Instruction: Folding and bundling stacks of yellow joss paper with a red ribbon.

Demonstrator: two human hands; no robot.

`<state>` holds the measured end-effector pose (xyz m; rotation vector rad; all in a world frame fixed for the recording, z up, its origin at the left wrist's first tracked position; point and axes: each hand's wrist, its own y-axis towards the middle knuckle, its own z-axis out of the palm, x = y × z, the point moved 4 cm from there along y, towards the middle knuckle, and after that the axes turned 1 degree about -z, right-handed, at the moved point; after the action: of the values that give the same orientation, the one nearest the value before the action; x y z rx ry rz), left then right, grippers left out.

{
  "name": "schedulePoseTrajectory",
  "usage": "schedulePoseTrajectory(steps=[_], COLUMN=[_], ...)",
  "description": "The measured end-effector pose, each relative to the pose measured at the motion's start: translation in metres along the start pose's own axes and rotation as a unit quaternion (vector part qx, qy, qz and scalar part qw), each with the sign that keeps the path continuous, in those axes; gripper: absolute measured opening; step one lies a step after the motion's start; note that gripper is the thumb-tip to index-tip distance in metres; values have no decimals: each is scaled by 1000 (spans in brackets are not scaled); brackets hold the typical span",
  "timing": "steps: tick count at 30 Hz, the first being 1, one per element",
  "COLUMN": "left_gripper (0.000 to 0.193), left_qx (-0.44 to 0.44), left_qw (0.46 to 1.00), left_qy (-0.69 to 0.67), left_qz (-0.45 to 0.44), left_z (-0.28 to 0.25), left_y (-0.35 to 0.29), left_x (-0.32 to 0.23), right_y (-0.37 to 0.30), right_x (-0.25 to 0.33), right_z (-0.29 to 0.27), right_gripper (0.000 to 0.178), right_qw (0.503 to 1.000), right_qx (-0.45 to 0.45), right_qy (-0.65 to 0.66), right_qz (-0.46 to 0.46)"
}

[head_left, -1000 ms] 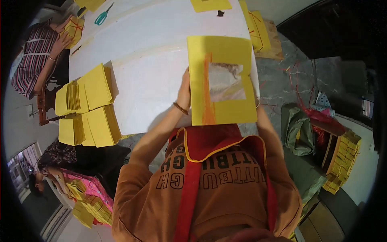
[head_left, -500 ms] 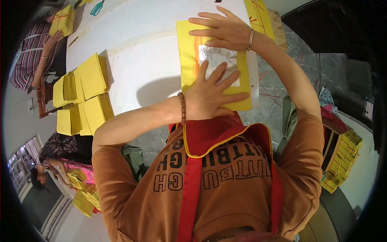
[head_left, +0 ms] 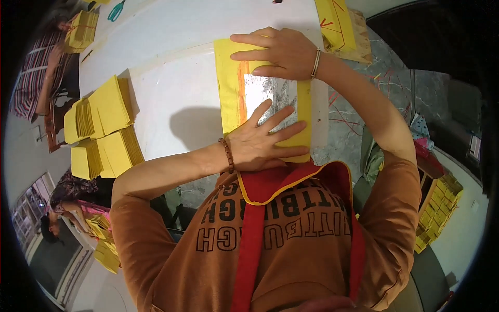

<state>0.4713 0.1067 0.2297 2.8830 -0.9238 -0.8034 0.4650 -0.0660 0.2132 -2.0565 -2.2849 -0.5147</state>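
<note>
In the head view we see a yellow paper sheet with a silver foil square and an orange stripe lying flat on the white bench, just ahead of our chest. A second ago the sheet was held up off the bench in front of us; half a second ago it was already down with both hands coming onto it. Now it lies pressed flat.

Our left hand is released and spread, palm down on the near edge of the sheet, the fingers fanned over the lower part of the foil; it grasps nothing. A bead bracelet sits at that wrist. Our right hand reaches across from the right and lies flat on the far edge of the sheet, fingers stretched leftward, likewise open and gripping nothing; a thin bangle circles its wrist.

We judge that the change from lifted to laid down means the sheet is now being smoothed or held steady on the bench rather than carried.

To our left on the bench lie stacks of yellow paper, fanned and well apart from the sheet. Another yellow bundle rests at the far right edge. A pair of teal scissors lies at the far end. Another person in a striped shirt sits at the left, handling yellow paper
</note>
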Motion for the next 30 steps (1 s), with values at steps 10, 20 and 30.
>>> schedulePoseTrajectory(steps=[10, 20, 30], left_gripper=[51, 64, 63], left_qx=[-44, -124, -163], left_qw=[999, 942, 951], left_qy=[18, 56, 3], left_qz=[14, -307, -264], left_z=[-6, -34, -9], left_y=[-2, -43, -43], left_x=[-9, 26, 31], right_y=[-1, -44, -52], right_x=[9, 30, 4], right_z=[-15, -33, -6], right_gripper=[45, 48, 45], right_qw=[999, 978, 989], right_qx=[17, -11, -121], right_qy=[-34, -175, -2], right_qz=[-38, 114, 80])
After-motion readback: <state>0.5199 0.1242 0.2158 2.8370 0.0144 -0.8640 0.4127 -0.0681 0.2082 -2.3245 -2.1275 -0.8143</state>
